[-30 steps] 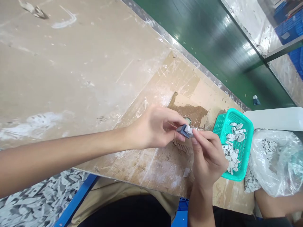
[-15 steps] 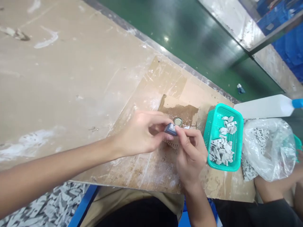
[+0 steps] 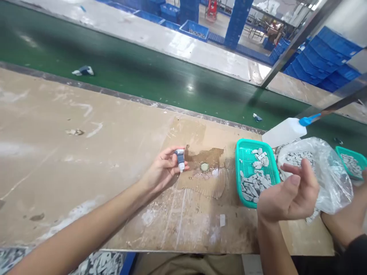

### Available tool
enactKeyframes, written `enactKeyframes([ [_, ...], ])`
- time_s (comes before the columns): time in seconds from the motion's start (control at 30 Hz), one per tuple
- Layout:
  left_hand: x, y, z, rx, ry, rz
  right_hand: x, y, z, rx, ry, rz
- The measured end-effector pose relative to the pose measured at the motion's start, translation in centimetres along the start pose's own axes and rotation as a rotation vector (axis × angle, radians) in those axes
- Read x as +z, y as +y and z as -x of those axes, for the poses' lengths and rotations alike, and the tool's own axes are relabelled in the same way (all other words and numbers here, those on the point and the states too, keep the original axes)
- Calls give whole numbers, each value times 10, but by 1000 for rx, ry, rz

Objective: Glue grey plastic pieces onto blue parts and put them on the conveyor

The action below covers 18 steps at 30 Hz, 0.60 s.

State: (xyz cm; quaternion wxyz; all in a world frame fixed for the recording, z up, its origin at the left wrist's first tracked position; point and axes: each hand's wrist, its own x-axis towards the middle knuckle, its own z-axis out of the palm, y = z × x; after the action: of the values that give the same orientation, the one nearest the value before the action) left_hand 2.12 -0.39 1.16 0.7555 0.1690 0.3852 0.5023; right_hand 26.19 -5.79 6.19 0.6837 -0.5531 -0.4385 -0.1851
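Observation:
My left hand [image 3: 164, 164] pinches a small dark-blue and white plastic part [image 3: 180, 157] between thumb and fingers, above the cardboard-covered bench. Just right of it, a round bottle cap [image 3: 204, 167] lies on a wet brown cardboard patch [image 3: 200, 156]. My right hand [image 3: 289, 194] is raised palm up at the near right corner of a teal basket [image 3: 239, 172], fingers loosely bent and apart, with nothing visible in them. Inside the basket are many small grey-white parts [image 3: 255, 185].
A white bottle [image 3: 283, 133] with a blue nozzle lies behind a clear plastic bag [image 3: 329, 179] of small parts. Another person's arm [image 3: 346, 214] is at the right, near a second teal basket [image 3: 351, 162]. A green conveyor belt [image 3: 160, 86] runs behind the bench, with several loose parts on it.
My hands have parted. The right has let go of the part and moved right to the basket; the left still holds it, now turned upright. The view has tilted up.

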Motion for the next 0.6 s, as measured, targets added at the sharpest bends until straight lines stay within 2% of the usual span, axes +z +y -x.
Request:
enactKeyframes([
  [0.07,3,3,-1,-6,70,5,-2,15,-6,59,4,34],
  [0.17,11,6,1,-87,123,51,-7,36,-10,228,-153,121],
  [0.23,17,8,4,-142,150,73,-12,48,-13,309,-341,217],
  [0.27,20,8,5,-139,169,67,-15,53,-14,326,-475,294],
  [0.37,30,6,8,9,193,-41,-20,63,-18,349,-943,526],
  [0.43,37,3,8,125,153,-173,-21,67,-18,365,-1141,590],
  [0.53,47,-3,5,167,126,-364,-21,66,-15,386,-1231,601],
  [0.6,51,-3,-4,116,186,-453,-20,62,-12,387,-1286,606],
])
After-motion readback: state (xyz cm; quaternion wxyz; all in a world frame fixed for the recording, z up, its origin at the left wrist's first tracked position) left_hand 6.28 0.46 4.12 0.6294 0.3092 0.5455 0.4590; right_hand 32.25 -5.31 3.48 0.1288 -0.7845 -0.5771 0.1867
